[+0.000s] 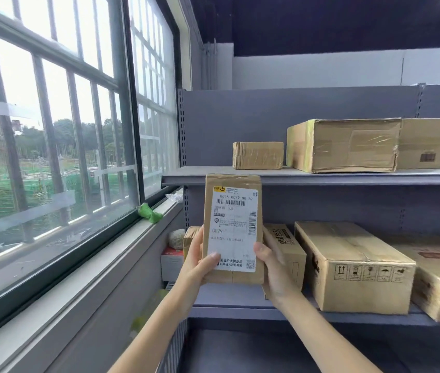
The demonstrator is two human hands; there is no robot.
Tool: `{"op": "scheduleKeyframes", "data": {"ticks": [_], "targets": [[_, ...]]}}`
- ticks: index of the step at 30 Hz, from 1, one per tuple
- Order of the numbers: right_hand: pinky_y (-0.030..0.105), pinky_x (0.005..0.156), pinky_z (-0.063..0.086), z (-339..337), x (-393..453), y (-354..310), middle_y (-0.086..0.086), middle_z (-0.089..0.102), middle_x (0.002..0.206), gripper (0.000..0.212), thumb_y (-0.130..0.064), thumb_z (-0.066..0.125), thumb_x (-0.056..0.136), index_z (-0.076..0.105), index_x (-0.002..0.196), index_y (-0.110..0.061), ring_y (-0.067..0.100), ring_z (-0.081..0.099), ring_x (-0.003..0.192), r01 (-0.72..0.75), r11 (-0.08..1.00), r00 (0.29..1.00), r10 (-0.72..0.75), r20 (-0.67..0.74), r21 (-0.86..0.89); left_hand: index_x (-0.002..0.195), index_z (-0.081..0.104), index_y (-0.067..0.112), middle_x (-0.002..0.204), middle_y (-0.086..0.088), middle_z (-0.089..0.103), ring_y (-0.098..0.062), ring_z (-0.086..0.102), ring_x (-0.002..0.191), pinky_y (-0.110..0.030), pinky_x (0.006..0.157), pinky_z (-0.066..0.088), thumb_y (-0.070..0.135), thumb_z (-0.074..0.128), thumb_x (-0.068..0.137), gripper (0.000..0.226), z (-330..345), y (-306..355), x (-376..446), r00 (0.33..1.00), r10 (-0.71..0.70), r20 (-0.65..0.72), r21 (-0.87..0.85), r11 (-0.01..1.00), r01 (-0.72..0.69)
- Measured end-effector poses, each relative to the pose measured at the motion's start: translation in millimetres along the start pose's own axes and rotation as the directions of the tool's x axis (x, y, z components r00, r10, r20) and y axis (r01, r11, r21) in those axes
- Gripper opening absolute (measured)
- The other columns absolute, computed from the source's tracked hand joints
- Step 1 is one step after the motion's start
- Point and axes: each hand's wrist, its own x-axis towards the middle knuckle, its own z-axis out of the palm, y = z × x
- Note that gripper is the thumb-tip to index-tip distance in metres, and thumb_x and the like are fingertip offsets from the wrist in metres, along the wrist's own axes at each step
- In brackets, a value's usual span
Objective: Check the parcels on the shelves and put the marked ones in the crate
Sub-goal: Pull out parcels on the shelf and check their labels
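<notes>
Two hands are being used to hold one small cardboard parcel [233,230] upright in front of the shelves [321,176], its white label [233,230] facing the camera. It is being gripped at its lower edges, the left hand [200,267] and right hand [274,275] each curled round a side, thumbs pressed on the label. Other boxes [344,145] are being kept on both shelf levels.

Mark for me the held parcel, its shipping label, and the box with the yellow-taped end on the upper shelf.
Parcel [233,275]: head view, bare cardboard below the label.
Label [233,227]: head view, centre of the white sheet.
Yellow-taped box [348,145]: head view, middle of its front face.
</notes>
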Motion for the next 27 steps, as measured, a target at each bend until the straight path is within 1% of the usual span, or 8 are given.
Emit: {"op": "scheduleKeyframes", "data": {"ticks": [3, 6, 8, 11, 13, 17, 22, 27], "targets": [[0.046, 0.101, 0.044, -2.2, -0.5, -2.6, -0.001, 0.062, 0.124, 0.101, -0.063, 0.076, 0.049, 0.041, 0.136, -0.027, 0.019, 0.057, 0.117, -0.027, 0.998, 0.996, 0.032, 0.081, -0.059, 0.127, 0.045, 0.040, 0.122, 0.003, 0.064, -0.019, 0.061, 0.113, -0.044, 0.095, 0.049, 0.044, 0.068, 0.061, 0.071, -6.0, -2.4, -2.2, 0.998, 0.011, -0.059, 0.008, 1.000, -0.011], [0.042, 0.101, 0.045, -5.0, -0.9, -1.3, -0.009, 0.062, 0.123, 0.083, -0.054, 0.066, 0.059, 0.041, 0.135, -0.032, 0.012, 0.057, 0.115, -0.036, 0.994, 0.992, 0.048, 0.118, -0.102, 0.118, 0.053, 0.045, 0.123, 0.001, 0.064, -0.018, 0.062, 0.110, -0.032, 0.086, 0.053, 0.041, 0.067, 0.061, 0.059, -5.4, -2.2, -4.8, 0.996, 0.029, -0.081, 0.023, 0.999, -0.028], [0.030, 0.098, 0.047, -4.8, -1.9, 0.4, -0.015, 0.062, 0.121, 0.072, -0.051, 0.060, 0.064, 0.044, 0.132, -0.035, 0.006, 0.057, 0.115, -0.038, 0.993, 0.989, 0.054, 0.139, -0.115, 0.118, 0.054, 0.046, 0.124, 0.002, 0.063, -0.018, 0.062, 0.111, -0.036, 0.090, 0.052, 0.041, 0.066, 0.063, 0.056, -2.4, -1.2, -7.6, 0.994, 0.036, -0.099, 0.033, 0.999, -0.033], [0.015, 0.086, 0.048, -1.4, -4.2, 1.3, -0.020, 0.063, 0.116, 0.055, -0.040, 0.052, 0.076, 0.046, 0.130, -0.031, 0.000, 0.057, 0.112, -0.025, 0.995, 0.986, 0.040, 0.159, -0.096, 0.131, 0.046, 0.034, 0.126, -0.002, 0.062, -0.024, 0.060, 0.114, -0.053, 0.101, 0.042, 0.041, 0.068, 0.062, 0.073, 2.3, 1.2, -11.5, 0.987, 0.035, -0.157, 0.005, 0.999, -0.035], [0.013, 0.084, 0.048, 2.4, -7.2, -1.9, -0.017, 0.060, 0.121, 0.059, -0.040, 0.056, 0.074, 0.043, 0.131, -0.032, 0.001, 0.055, 0.115, -0.004, 0.997, 0.983, 0.018, 0.183, -0.076, 0.134, 0.044, 0.028, 0.125, -0.008, 0.062, -0.029, 0.058, 0.115, -0.058, 0.102, 0.039, 0.040, 0.069, 0.063, 0.077, 4.5, 5.1, -13.9, 0.977, 0.046, -0.206, -0.019, 0.998, -0.051], [0.003, 0.075, 0.044, 12.5, -14.4, -11.1, -0.031, 0.059, 0.111, 0.072, -0.030, 0.068, 0.061, 0.036, 0.124, -0.041, -0.016, 0.055, 0.102, 0.072, 0.996, 0.959, -0.053, 0.279, -0.060, 0.132, 0.045, 0.023, 0.124, -0.015, 0.061, -0.039, 0.056, 0.115, -0.061, 0.100, 0.038, 0.036, 0.070, 0.066, 0.072, 0.6, 19.7, -13.8, 0.962, 0.044, -0.268, -0.101, 0.992, -0.073], [0.013, 0.084, 0.047, 23.4, 0.4, -17.5, -0.023, 0.058, 0.122, 0.098, -0.036, 0.081, 0.058, 0.023, 0.138, -0.039, -0.001, 0.054, 0.115, 0.180, 0.975, 0.923, -0.123, 0.365, -0.127, 0.126, 0.050, 0.024, 0.114, -0.004, 0.068, -0.022, 0.066, 0.101, -0.038, 0.079, 0.056, 0.044, 0.064, 0.062, 0.068, -10.1, 33.8, 0.1, 0.973, 0.093, -0.212, -0.030, 0.994, -0.101], [0.012, 0.079, 0.049, 37.5, 52.0, -48.8, -0.018, 0.059, 0.119, 0.080, -0.020, 0.071, 0.069, 0.026, 0.133, -0.040, -0.003, 0.057, 0.108, 0.292, 0.946, 0.911, -0.232, 0.340, -0.138, 0.123, 0.046, 0.026, 0.108, 0.003, 0.068, -0.010, 0.067, 0.096, -0.023, 0.073, 0.055, 0.037, 0.062, 0.068, 0.058, -34.6, 67.6, 48.3, 0.964, 0.232, -0.129, 0.071, 0.972, -0.225]]}}
